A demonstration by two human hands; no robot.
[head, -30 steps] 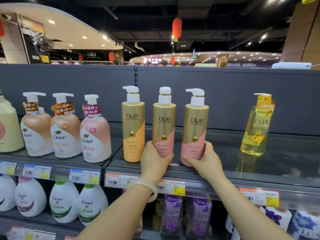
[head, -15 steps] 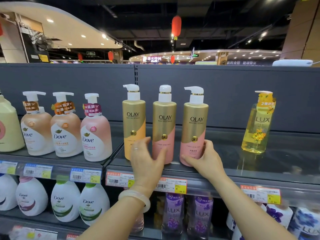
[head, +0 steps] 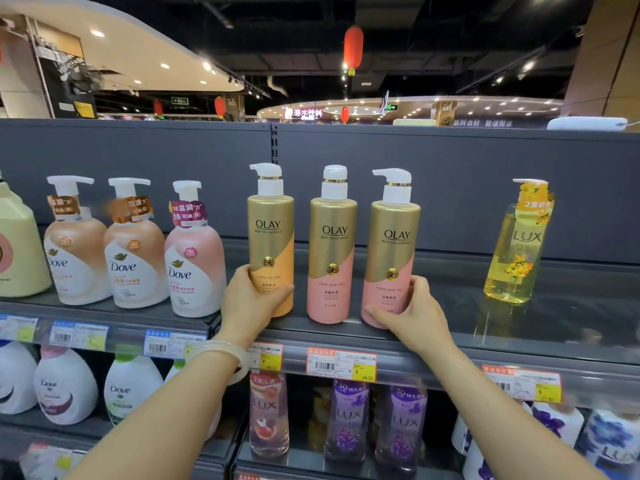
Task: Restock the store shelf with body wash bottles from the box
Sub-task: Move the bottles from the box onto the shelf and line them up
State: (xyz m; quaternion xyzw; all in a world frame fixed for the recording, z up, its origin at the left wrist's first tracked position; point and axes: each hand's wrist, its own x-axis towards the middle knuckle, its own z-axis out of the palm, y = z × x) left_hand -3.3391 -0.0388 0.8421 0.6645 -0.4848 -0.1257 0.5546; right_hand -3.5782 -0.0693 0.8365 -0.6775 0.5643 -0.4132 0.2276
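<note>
Three gold Olay pump bottles stand upright in a row on the grey top shelf (head: pixel 450 344). My left hand (head: pixel 247 304) grips the lower part of the left one, the gold and orange bottle (head: pixel 272 233). The middle gold and pink bottle (head: pixel 332 251) stands free between my hands. My right hand (head: pixel 412 315) grips the base of the right gold and pink bottle (head: pixel 393 244). The box is not in view.
Three Dove pump bottles (head: pixel 133 254) stand to the left on the same level. A yellow Lux bottle (head: pixel 516 251) stands alone to the right, with bare shelf around it. Price tags (head: pixel 341 363) line the shelf edge. Lux and Dove bottles fill the shelf below.
My left hand let go of the middle pink bottle, moved left and took hold of the orange bottle. My right hand stayed on the right pink bottle.
</note>
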